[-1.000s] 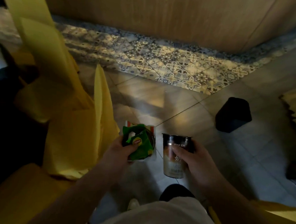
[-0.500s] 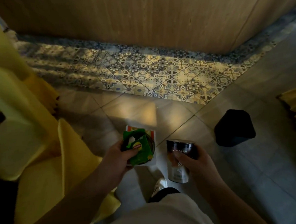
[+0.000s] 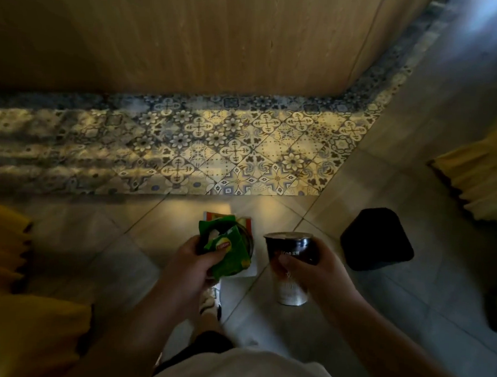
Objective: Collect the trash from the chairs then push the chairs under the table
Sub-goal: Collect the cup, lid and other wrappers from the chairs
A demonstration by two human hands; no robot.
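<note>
My left hand point(image 3: 193, 260) grips a bundle of trash: a crumpled green Lipton wrapper point(image 3: 229, 249) on top of a white paper with a red edge point(image 3: 244, 221) and a dark round piece I cannot make out. My right hand point(image 3: 313, 268) is wrapped around a tall dark drink cup point(image 3: 290, 272) with a pale lower half, held upright. Both are held over the floor in front of my body. A yellow chair point(image 3: 7, 314) shows at the lower left edge. No table is in view.
A black bin point(image 3: 377, 239) stands on the grey floor tiles just right of the cup. A band of patterned tiles point(image 3: 215, 146) runs along a wooden wall point(image 3: 192, 35). Another yellow seat point(image 3: 478, 177) sits at the right edge. My shoe point(image 3: 209, 300) is below the left hand.
The view has swung right and moved forward: the yellow chairs slid off to the left edge, and the black bin is now closer to the cup. Both hands keep their hold.
</note>
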